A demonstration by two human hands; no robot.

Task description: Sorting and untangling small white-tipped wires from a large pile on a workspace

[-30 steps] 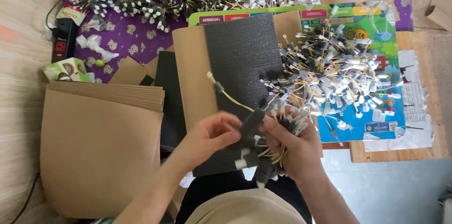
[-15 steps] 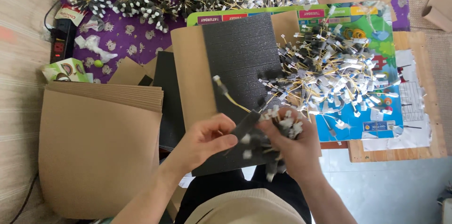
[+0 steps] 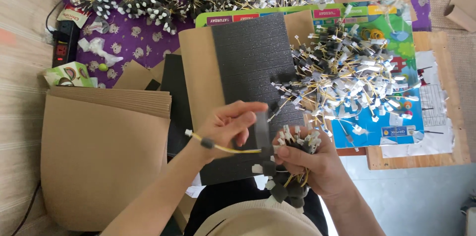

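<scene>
Wire [image 3: 225, 147] swung from upright to flat since earlier, white tip now past left wrist. Left hand [image 3: 229, 126] fingers pinch one foam strip [image 3: 261, 128]. Right hand [image 3: 305, 159] clamped on one wire bundle [image 3: 295, 139]. Loose wire pile [image 3: 349, 74] beyond fingertips.

Yellow wire [image 3: 233, 149] — level, through grey foam strip [image 3: 261, 129]

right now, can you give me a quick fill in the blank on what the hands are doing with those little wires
1. The left hand pinches a strip of ____ foam.
2. The right hand grips a ____ of small wires.
3. The single wire across the left wrist is ____ in colour.
4. The loose wire pile lies on the person's ____ side.

Missing words: black; bundle; yellow; right
</scene>
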